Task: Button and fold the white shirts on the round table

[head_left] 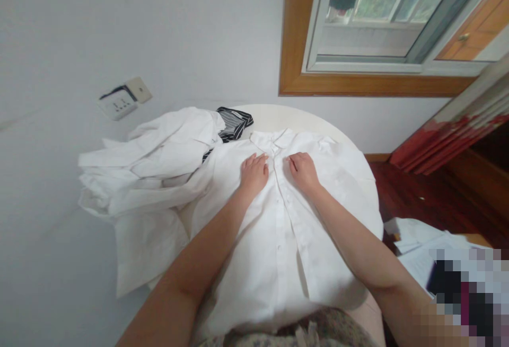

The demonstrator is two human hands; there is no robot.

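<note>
A white button-up shirt [258,262] lies front side up on a round cream table, its collar toward the wall and its hem toward my body. The front placket runs down the middle, with its lower part gaping slightly. My left hand [255,172] rests on the shirt's chest just left of the placket, palm down with fingers stretched out. Right of the placket, below the collar, my right hand [303,171] has its fingers curled in, thumb and forefinger together against the fabric; it appears to pinch the shirt there.
A heap of white clothes [159,164] hangs over the left of the table [274,115], beside a black striped garment [234,124]. Behind are the wall with a socket [119,104] and a wood-framed window [298,82]. Papers [421,251] lie at lower right, below a red-and-white curtain [429,140].
</note>
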